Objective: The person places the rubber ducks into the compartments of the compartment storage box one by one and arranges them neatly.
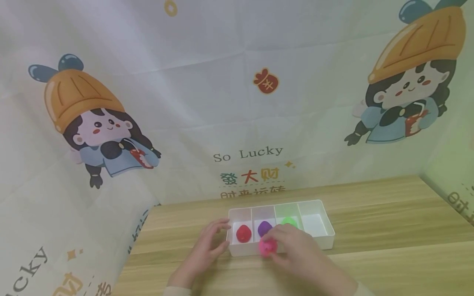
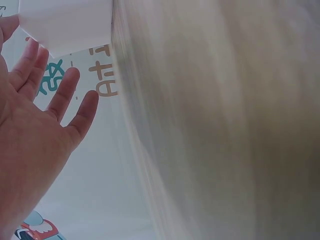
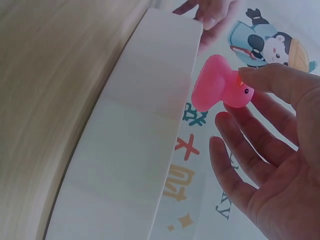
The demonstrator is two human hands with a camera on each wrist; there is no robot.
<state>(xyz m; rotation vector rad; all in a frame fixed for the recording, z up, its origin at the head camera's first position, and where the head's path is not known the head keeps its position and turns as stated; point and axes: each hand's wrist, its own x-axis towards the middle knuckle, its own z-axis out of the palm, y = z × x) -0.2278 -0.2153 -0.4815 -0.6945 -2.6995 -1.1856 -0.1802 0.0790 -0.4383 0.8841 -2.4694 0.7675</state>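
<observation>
My right hand (image 1: 296,245) pinches a pink rubber duck (image 3: 217,85) between thumb and fingertips. In the head view that duck is just over the front wall of a white divided tray (image 1: 244,249). The left hand (image 1: 208,243) rests its fingers and thumb against the tray's left end; in the left wrist view its fingers are spread and mostly straight. Inside the tray, one per compartment from the left, sit a rounded red toy (image 1: 243,233), a purple toy (image 1: 264,228) and a green toy (image 1: 289,222), partly hidden behind my right hand. The rightmost compartment shows bare white floor.
The tray stands on a wood-grain table (image 1: 389,222), near its back edge. A pale cloth (image 1: 207,102) printed with cartoon figures and lettering hangs behind the table and along both sides.
</observation>
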